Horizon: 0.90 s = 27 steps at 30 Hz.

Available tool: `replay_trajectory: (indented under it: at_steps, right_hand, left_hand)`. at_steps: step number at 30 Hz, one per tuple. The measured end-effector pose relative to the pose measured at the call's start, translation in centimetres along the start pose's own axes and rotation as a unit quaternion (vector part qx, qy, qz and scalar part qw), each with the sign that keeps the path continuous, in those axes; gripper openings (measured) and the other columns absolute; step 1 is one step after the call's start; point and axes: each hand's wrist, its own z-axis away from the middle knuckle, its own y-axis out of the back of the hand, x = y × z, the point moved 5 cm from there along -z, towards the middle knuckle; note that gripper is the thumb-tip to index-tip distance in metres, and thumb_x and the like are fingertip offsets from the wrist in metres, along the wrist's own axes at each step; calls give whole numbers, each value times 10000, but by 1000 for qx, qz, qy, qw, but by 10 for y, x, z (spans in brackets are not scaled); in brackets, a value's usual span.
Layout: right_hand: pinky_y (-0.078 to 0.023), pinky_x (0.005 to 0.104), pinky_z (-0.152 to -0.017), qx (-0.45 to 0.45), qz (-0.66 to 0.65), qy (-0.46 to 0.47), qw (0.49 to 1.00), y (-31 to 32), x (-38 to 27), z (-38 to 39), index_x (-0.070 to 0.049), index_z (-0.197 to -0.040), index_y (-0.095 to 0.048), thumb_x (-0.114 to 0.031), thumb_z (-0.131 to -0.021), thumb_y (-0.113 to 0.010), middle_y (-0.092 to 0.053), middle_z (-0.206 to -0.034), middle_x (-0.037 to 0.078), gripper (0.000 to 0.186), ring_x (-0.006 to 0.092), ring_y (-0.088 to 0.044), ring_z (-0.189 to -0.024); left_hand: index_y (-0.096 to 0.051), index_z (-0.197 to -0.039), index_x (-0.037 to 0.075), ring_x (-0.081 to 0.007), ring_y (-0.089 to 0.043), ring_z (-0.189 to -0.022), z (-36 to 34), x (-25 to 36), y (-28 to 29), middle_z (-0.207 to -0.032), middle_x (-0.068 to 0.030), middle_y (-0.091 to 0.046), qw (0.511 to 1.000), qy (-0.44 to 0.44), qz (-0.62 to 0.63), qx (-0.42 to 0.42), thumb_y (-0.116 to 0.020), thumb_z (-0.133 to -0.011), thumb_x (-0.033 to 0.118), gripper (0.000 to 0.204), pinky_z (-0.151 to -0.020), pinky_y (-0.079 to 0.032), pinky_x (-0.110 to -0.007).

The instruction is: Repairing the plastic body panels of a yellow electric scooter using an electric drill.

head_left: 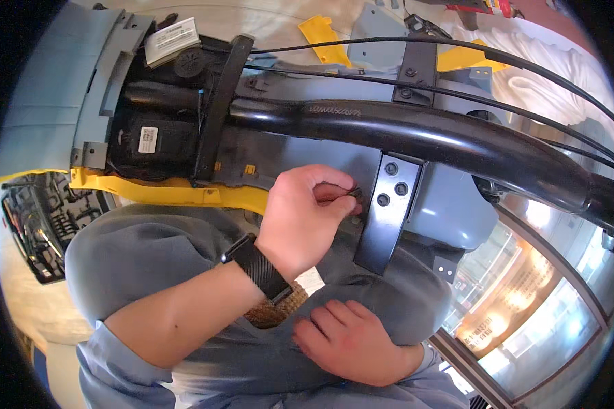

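Note:
My left hand [309, 211], with a dark band on its wrist, reaches to the near side of the machine. Thumb and fingers are pinched on a small dark piece [355, 194], mostly covered by the fingertips; its kind cannot be made out. Just right of them a black metal bracket [381, 232] with three round bolt heads or holes juts toward me. Beyond it runs a thick, glossy black tube [389, 126] over a grey-blue panel [450, 204]. My right hand [355, 344] rests on my lap, fingers curled closed; whatever they may hold is hidden.
Black cables [457, 92] arch above the tube. A yellow trim strip [184, 196] edges the near left side. At far left lies an open case of black tools [44, 225]. Yellow and grey plates [324, 41] and white cloth [539, 75] lie beyond. Glass panes stand at right.

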Motion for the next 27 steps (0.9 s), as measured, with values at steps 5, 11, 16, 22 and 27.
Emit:
replay_trajectory:
  at_steps: [5, 11, 16, 22, 27]
  right_hand:
    - [-400, 283, -579, -10, 7, -2, 1000, -2, 1, 3, -121, -880, -578, -223, -719, -688, -475, -731, 8, 220, 162, -508, -685]
    - [-412, 290, -585, -13, 1, -9, 1000, -4, -2, 2, -109, -926, -591, -231, -728, -689, -477, -734, 16, 253, 170, -508, -687]
    - [-418, 293, -597, -37, 14, -4, 999, 1, -7, -2, -113, -957, -600, -241, -730, -691, -482, -738, 17, 276, 176, -515, -697]
    - [-427, 320, -620, -50, 23, -3, 998, 1, -11, -4, -113, -990, -606, -239, -720, -693, -494, -748, 26, 310, 197, -525, -721]
    - [-432, 309, -605, -51, 29, -23, 998, 1, -9, -3, -128, -951, -613, -237, -739, -642, -503, -742, 19, 239, 183, -540, -736]
  left_hand:
    - [-605, -988, -86, -177, -663, -861, 3, 4, -1, -884, -136, -662, 999, -5, 21, -31, -599, -794, -89, 194, -750, -531, -261]
    - [-612, -1031, -51, -165, -640, -903, 4, 1, 1, -969, -104, -652, 995, 37, 69, -64, -622, -810, -65, 222, -823, -514, -275]
    - [-609, -992, -88, -186, -661, -857, 7, 5, 0, -907, -138, -665, 993, 44, 88, -59, -590, -800, -87, 194, -766, -527, -272]
    - [-625, -1046, -54, -151, -637, -852, 5, 2, 1, -921, -109, -665, 995, 18, 57, -79, -647, -814, 16, 244, -796, -509, -268]
    - [-624, -1001, -60, -145, -623, -836, 4, -6, -2, -890, -109, -656, 998, 5, -2, -69, -646, -809, 39, 218, -773, -507, -268]
